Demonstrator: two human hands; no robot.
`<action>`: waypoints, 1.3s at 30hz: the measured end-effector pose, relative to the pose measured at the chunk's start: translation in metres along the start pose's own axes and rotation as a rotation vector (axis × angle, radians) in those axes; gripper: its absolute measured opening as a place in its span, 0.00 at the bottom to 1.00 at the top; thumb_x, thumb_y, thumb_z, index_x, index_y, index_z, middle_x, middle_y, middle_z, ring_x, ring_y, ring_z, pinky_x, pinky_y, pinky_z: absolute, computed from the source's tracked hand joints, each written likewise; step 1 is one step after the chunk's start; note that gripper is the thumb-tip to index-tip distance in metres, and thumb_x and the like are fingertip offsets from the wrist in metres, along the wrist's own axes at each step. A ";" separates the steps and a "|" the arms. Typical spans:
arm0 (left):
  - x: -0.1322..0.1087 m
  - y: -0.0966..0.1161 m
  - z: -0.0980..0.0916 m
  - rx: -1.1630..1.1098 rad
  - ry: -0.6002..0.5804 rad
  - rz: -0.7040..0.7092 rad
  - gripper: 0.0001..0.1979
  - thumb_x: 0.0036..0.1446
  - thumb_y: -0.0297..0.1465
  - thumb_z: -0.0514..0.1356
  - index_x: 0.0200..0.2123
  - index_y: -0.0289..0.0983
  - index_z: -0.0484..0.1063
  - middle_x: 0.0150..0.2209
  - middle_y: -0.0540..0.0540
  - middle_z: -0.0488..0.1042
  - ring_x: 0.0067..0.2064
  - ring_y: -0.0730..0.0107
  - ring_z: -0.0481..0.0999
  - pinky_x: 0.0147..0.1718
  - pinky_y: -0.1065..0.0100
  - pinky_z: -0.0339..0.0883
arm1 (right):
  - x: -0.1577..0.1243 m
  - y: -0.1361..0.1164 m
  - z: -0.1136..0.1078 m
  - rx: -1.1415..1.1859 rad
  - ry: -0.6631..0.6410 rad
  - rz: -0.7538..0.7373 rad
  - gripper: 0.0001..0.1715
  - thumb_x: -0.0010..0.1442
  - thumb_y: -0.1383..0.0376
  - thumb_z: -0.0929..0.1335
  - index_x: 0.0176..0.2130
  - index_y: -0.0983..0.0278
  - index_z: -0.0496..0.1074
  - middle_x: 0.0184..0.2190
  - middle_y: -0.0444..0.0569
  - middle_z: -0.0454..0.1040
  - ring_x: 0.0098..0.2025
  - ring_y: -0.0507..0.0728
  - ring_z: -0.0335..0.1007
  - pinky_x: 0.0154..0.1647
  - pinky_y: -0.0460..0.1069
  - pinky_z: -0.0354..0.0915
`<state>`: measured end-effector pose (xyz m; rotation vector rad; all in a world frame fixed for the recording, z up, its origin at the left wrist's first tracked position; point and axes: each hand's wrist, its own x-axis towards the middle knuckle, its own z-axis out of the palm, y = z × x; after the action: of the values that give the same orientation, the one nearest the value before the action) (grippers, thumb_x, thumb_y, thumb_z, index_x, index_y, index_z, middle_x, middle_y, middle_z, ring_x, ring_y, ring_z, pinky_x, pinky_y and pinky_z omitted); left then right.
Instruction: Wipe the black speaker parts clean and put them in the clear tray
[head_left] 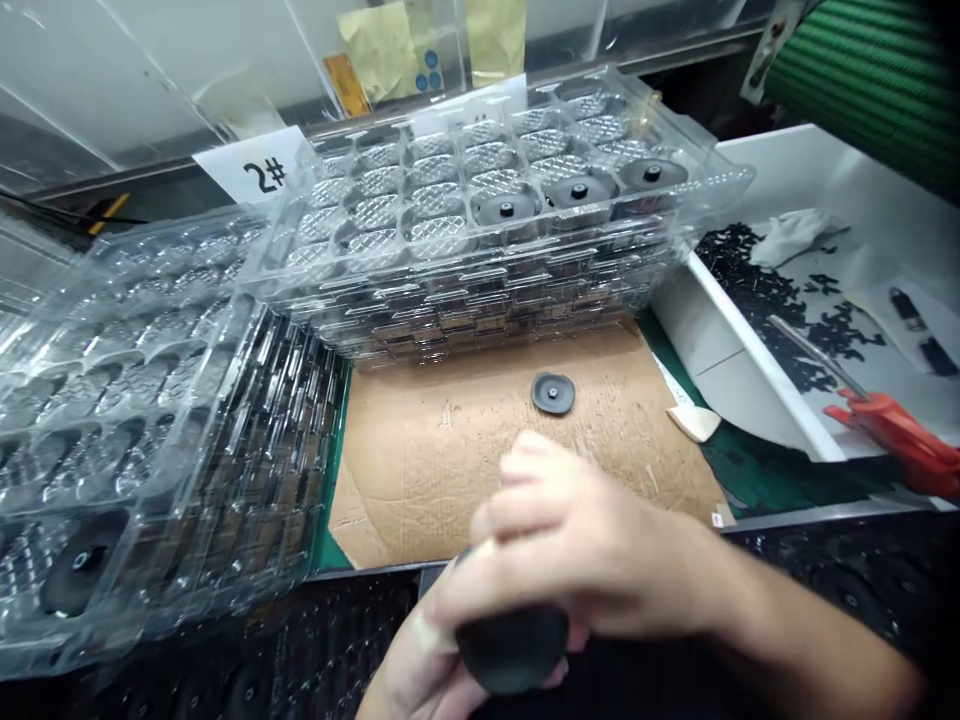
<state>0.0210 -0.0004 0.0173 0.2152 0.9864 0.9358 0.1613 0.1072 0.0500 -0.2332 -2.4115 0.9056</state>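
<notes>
At the bottom centre, my left hand (pixel 427 660) holds a dark rounded part (pixel 514 645) from below. My right hand (pixel 577 530) reaches over the same part, its fingers curled and blurred by motion; whatever lies between those fingers is hidden. Beyond my hands, a small dark disc (pixel 553 393) with a centre knob lies on the brown cardboard (pixel 420 450). Three similar discs sit in the front right cups of the clear plastic tray stack (pixel 450 300) behind the cardboard.
Another clear tray stack (pixel 270 450) stands at the left, with a dark disc (pixel 79 560) in it. At the right, a white bin (pixel 765 370) holds small black pieces (pixel 795 300) and a red-handled screwdriver (pixel 892 425). A green ribbed sleeve (pixel 870 80) crosses the top right.
</notes>
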 end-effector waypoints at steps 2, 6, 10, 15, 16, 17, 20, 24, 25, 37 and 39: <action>-0.001 0.006 -0.008 -0.030 -0.118 -0.106 0.23 0.44 0.41 0.63 0.43 0.37 0.75 0.40 0.43 0.78 0.40 0.56 0.77 0.31 0.65 0.72 | -0.002 0.016 0.008 -0.015 0.074 0.212 0.16 0.64 0.69 0.60 0.47 0.60 0.70 0.35 0.44 0.74 0.35 0.51 0.65 0.38 0.48 0.60; -0.004 0.010 -0.025 -0.368 -0.288 -0.105 0.22 0.43 0.30 0.68 0.44 0.44 0.74 0.45 0.46 0.76 0.43 0.59 0.77 0.35 0.68 0.73 | -0.018 0.053 0.049 -0.064 0.046 0.569 0.15 0.62 0.68 0.62 0.49 0.59 0.69 0.40 0.46 0.75 0.41 0.54 0.70 0.42 0.49 0.66; -0.004 0.007 -0.040 -0.432 -0.285 -0.053 0.24 0.41 0.35 0.69 0.46 0.42 0.73 0.48 0.43 0.74 0.46 0.55 0.75 0.38 0.65 0.73 | -0.046 0.069 0.104 -0.122 0.010 0.627 0.23 0.60 0.72 0.61 0.54 0.60 0.66 0.50 0.54 0.68 0.48 0.58 0.68 0.45 0.53 0.67; 0.000 0.006 -0.057 -0.485 -0.300 0.042 0.25 0.44 0.40 0.65 0.47 0.39 0.72 0.51 0.41 0.72 0.50 0.52 0.72 0.43 0.63 0.71 | -0.059 0.066 0.134 -0.213 0.037 0.677 0.23 0.60 0.67 0.62 0.55 0.61 0.63 0.55 0.57 0.61 0.54 0.64 0.61 0.50 0.60 0.63; 0.001 0.007 -0.059 -0.495 -0.285 0.053 0.25 0.45 0.41 0.64 0.47 0.39 0.73 0.51 0.41 0.72 0.51 0.52 0.72 0.45 0.63 0.70 | -0.056 0.067 0.135 -0.221 0.043 0.684 0.23 0.60 0.67 0.62 0.55 0.61 0.63 0.54 0.57 0.62 0.53 0.64 0.62 0.49 0.60 0.64; 0.002 0.007 -0.060 -0.509 -0.272 0.068 0.24 0.46 0.41 0.63 0.47 0.39 0.72 0.51 0.41 0.72 0.51 0.52 0.71 0.47 0.62 0.68 | -0.052 0.068 0.134 -0.224 0.050 0.690 0.22 0.60 0.68 0.61 0.54 0.61 0.64 0.53 0.57 0.64 0.51 0.64 0.64 0.48 0.59 0.65; 0.005 0.007 -0.063 -0.563 -0.223 0.120 0.25 0.45 0.41 0.63 0.49 0.41 0.71 0.52 0.41 0.72 0.53 0.52 0.69 0.51 0.60 0.65 | -0.034 0.074 0.128 -0.210 0.078 0.699 0.18 0.61 0.69 0.59 0.49 0.62 0.68 0.43 0.54 0.70 0.42 0.59 0.70 0.41 0.54 0.69; 0.005 0.007 -0.067 -0.608 -0.109 0.200 0.26 0.45 0.37 0.65 0.50 0.45 0.70 0.53 0.45 0.71 0.54 0.53 0.68 0.53 0.60 0.63 | -0.022 0.069 0.126 -0.150 0.117 0.659 0.18 0.63 0.68 0.59 0.52 0.64 0.63 0.45 0.53 0.71 0.46 0.57 0.69 0.45 0.51 0.67; 0.004 0.007 -0.069 -0.614 -0.077 0.225 0.26 0.45 0.36 0.65 0.51 0.46 0.69 0.52 0.45 0.71 0.54 0.54 0.68 0.54 0.59 0.62 | -0.023 0.066 0.128 -0.126 0.106 0.633 0.18 0.63 0.67 0.59 0.52 0.64 0.63 0.44 0.52 0.71 0.46 0.56 0.68 0.45 0.51 0.66; 0.011 0.008 -0.057 -0.366 0.147 0.444 0.26 0.46 0.35 0.66 0.51 0.43 0.68 0.47 0.44 0.74 0.51 0.61 0.71 0.49 0.68 0.67 | 0.027 -0.003 0.073 0.007 0.402 0.440 0.17 0.63 0.68 0.61 0.52 0.63 0.64 0.44 0.48 0.72 0.43 0.54 0.67 0.45 0.50 0.63; 0.009 0.006 -0.055 -0.344 0.153 0.414 0.24 0.49 0.35 0.64 0.51 0.44 0.67 0.47 0.45 0.74 0.50 0.61 0.72 0.47 0.68 0.68 | 0.034 -0.017 0.073 0.024 0.367 0.279 0.17 0.61 0.71 0.61 0.50 0.68 0.65 0.40 0.51 0.73 0.38 0.55 0.67 0.41 0.52 0.62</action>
<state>-0.0233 -0.0030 -0.0164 0.0562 0.9184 1.5022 0.0929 0.0649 0.0305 -0.6793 -2.0571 0.9190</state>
